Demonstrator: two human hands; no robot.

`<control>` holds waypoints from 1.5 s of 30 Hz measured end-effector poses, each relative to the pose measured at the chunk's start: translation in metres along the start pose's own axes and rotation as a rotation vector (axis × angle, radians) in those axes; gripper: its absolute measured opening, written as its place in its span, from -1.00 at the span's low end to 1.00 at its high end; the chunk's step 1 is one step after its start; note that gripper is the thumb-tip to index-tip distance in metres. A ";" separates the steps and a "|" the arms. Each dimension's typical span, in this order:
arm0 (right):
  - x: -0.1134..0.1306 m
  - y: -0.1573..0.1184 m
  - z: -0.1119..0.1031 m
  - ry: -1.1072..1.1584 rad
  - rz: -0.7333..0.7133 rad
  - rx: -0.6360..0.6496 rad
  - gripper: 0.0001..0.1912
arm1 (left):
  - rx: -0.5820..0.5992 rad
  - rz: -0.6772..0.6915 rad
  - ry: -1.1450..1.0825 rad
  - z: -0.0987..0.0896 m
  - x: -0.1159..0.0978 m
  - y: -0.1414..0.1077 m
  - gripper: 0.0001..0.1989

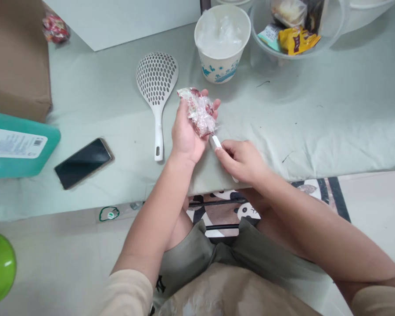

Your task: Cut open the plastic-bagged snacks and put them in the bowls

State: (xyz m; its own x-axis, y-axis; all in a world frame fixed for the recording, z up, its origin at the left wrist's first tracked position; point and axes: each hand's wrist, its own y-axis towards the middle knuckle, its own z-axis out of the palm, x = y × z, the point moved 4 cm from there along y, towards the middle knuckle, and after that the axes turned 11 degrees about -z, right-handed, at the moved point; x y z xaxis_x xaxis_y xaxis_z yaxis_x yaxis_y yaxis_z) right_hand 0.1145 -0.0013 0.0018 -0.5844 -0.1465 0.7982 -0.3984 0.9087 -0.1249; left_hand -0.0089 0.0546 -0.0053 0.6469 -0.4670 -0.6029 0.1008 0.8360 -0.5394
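My left hand (192, 136) is turned palm up with its fingers curled around a crinkled clear plastic packet (200, 112) with red on it. To its right, my right hand (242, 160) is closed around a slim white-handled tool (216, 141). The tool's near end touches or almost touches the bottom of the packet, and its tip cannot be made out. Left of my hands a white slotted skimmer (157, 81) lies flat on the cloth. A paper cup (221, 66) with clear plastic in it stands just beyond my left hand.
A smartphone (84, 163) and a green bottle (23, 147) lie at left, by a cardboard box (16, 66). A red wrapped packet (55, 29) sits behind. At back right is a clear bowl (337, 33) of snack packets. The cloth-covered table (316, 136) ends before my lap.
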 end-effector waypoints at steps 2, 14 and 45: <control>0.000 -0.001 0.000 -0.014 -0.011 -0.007 -0.62 | 0.004 0.011 -0.025 0.000 -0.002 -0.002 -0.60; -0.001 -0.002 0.003 -0.035 -0.042 0.001 -0.62 | -0.013 0.023 -0.054 -0.001 -0.006 -0.009 -0.68; -0.060 -0.011 -0.056 -0.485 -0.086 -0.594 -0.66 | 0.160 -0.203 0.170 -0.002 0.001 -0.013 -0.37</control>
State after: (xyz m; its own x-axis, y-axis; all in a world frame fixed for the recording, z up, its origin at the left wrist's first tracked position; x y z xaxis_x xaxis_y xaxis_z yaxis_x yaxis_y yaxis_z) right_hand 0.1940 0.0197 -0.0118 -0.8676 -0.2562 0.4262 -0.0898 0.9237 0.3724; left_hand -0.0112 0.0430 0.0004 0.4671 -0.6592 -0.5892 0.3417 0.7492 -0.5674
